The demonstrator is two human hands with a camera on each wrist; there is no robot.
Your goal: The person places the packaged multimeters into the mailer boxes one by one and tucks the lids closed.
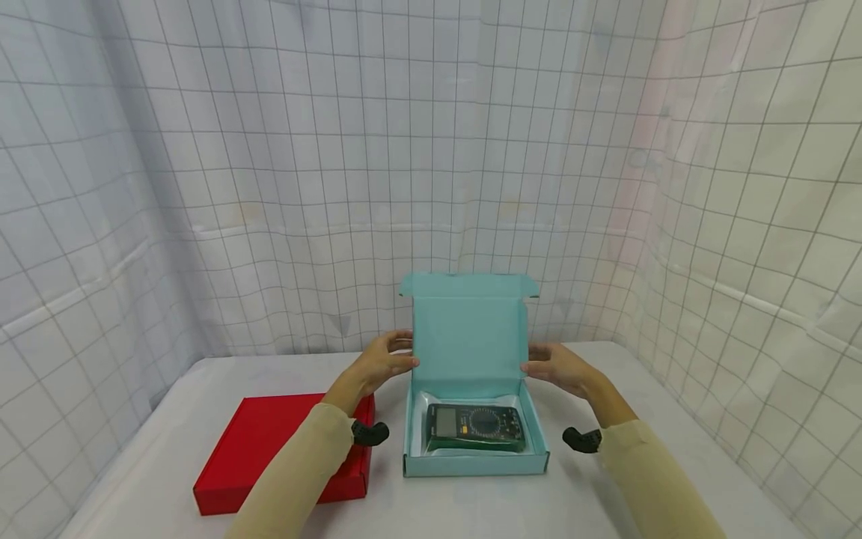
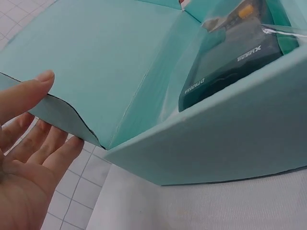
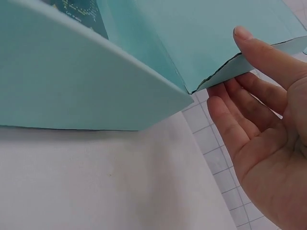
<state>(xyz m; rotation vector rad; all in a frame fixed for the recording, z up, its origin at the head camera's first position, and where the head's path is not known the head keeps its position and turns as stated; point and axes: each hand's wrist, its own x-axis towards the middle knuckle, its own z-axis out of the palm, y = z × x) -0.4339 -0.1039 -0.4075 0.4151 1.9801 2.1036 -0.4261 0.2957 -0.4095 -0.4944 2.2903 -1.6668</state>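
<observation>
A light teal cardboard box (image 1: 474, 466) stands on the table with its lid (image 1: 470, 337) raised upright at the back. Inside lies a dark digital multimeter (image 1: 485, 424) in clear plastic wrapping, its display at the left and its dial toward the right. My left hand (image 1: 381, 362) holds the lid's left edge, thumb on the inner face and fingers behind the side flap (image 2: 62, 112). At the opposite edge, my right hand (image 1: 560, 367) pinches the right side flap (image 3: 228, 72) the same way, thumb inside and fingers behind.
A closed red box (image 1: 263, 438) lies to the left, partly under my left forearm. White cloth covers the table (image 1: 471, 509). Curtains with a grid pattern (image 1: 444, 150) hang behind the table and along both sides.
</observation>
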